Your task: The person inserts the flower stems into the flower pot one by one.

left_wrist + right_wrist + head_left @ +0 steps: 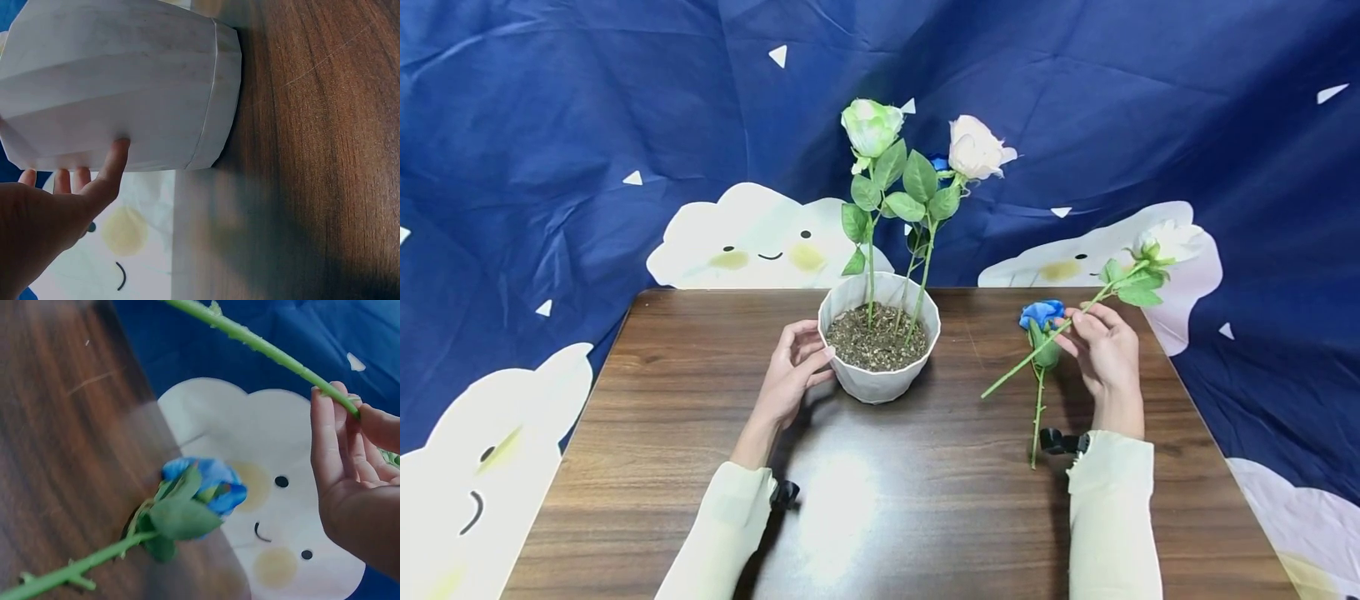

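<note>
My left hand touches the left side of a white faceted pot. In the left wrist view its thumb lies against the pot wall, the fingers partly hidden beyond it. Soil in the pot bears a green-white rose, a pale pink rose and a blue rose, mostly hidden behind leaves. My right hand pinches the stem of a white rose, its bloom up to the right and its bare stem end pointing down left. Below that stem, another blue rose lies on the table.
The brown wooden table carries the pot near its far edge. Behind hangs a dark blue cloth with white clouds and small triangles. Each wrist wears a small black device.
</note>
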Demonstrator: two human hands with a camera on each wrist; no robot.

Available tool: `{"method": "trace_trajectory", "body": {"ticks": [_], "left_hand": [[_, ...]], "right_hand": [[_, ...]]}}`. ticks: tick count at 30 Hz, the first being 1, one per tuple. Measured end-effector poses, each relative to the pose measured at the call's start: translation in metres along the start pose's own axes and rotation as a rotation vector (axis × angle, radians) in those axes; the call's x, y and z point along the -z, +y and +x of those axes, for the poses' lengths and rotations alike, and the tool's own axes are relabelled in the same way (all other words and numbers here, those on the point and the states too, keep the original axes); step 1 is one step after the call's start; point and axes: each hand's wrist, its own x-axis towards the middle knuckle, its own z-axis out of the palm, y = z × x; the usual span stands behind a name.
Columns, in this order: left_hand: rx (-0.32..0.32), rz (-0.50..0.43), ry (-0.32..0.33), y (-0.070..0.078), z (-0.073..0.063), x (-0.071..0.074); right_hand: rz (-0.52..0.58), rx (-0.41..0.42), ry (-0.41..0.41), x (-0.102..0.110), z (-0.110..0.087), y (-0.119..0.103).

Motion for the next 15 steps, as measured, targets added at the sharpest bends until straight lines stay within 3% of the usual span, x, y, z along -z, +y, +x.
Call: {"method": "trace_trajectory", "body": {"ticks": [8,15], "left_hand": [[-0.006,-0.006,-0.002,0.0,0.001,0.0],[-0.003,-0.005,-0.004,0.0,0.0,0.0]], "right_hand": [[0.078,0.093,-0.071,-0.022,-0.002,-0.005],[0.12,0.167,-0.067,-0.044,-0.004,-0.01]]}}
